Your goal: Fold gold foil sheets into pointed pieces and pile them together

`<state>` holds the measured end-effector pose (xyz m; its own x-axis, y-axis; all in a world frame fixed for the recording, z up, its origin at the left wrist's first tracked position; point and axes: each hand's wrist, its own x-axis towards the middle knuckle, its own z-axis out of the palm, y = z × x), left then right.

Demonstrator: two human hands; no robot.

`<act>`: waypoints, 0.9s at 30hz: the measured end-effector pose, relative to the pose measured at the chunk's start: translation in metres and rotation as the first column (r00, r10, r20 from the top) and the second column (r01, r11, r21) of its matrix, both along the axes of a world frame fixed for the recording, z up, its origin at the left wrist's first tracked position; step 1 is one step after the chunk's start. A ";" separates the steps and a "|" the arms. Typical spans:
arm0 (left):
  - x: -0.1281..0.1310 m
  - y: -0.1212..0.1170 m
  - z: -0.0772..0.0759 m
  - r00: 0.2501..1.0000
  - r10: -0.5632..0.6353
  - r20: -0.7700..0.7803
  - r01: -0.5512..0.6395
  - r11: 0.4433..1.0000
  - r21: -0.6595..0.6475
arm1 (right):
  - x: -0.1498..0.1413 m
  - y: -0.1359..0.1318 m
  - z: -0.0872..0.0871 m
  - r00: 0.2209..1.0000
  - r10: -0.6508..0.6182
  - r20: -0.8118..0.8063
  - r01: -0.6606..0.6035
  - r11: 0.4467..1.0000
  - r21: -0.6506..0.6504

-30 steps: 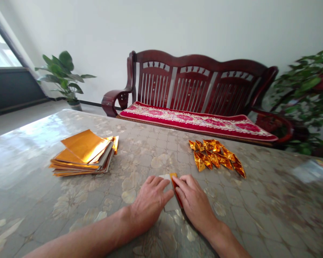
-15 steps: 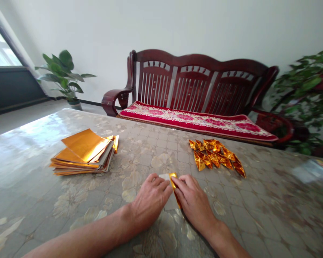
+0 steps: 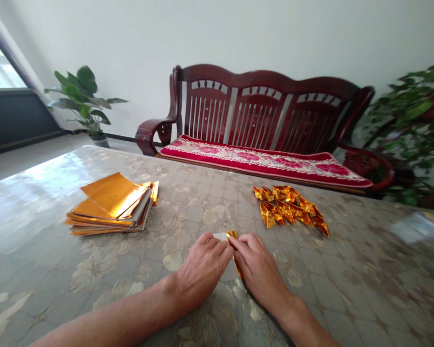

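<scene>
Head view: gold fold [image 3: 237, 268] stretches forward, slightly left.

The left hand [image 3: 204, 262] is bare, with knuckles and faint creases across its back; behind it a rounded bump of bone marks the left wrist [image 3: 169, 285], and the bare left forearm [image 3: 123, 311] broadens away from the hand. The right hand [image 3: 259, 270] is bare too, smoother across its back, with a shorter visible stretch of bare right forearm [image 3: 304, 319] behind it
</scene>
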<state>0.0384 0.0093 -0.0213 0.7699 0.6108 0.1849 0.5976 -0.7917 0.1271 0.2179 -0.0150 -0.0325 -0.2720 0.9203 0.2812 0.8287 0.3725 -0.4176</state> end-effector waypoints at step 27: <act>0.001 0.000 -0.002 0.999 0.016 -0.039 -0.011 0.992 0.122 | 0.010 0.004 -0.011 0.951 -0.048 -0.304 0.041 0.999 -0.032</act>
